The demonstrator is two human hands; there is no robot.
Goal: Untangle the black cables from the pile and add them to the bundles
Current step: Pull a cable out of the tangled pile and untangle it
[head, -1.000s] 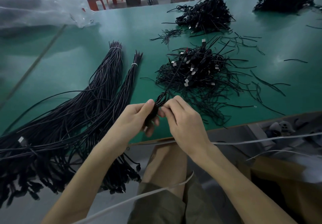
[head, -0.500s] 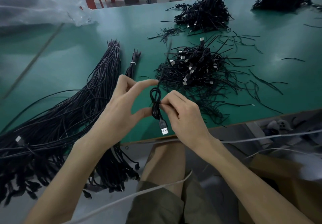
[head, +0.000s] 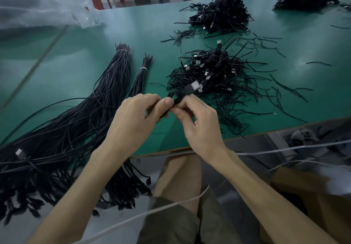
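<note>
Coiled cable (head: 176,99) pinched by left hand (head: 136,118) and right hand (head: 199,124); loops to be eased apart, plug (head: 194,87) kept free of pile (head: 214,74).

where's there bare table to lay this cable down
Widest bare table lies between the plastic bag and the thick bundle. A narrow strip runs between the thin bundle and the near pile. Right of that pile loose strands crowd it.
</note>
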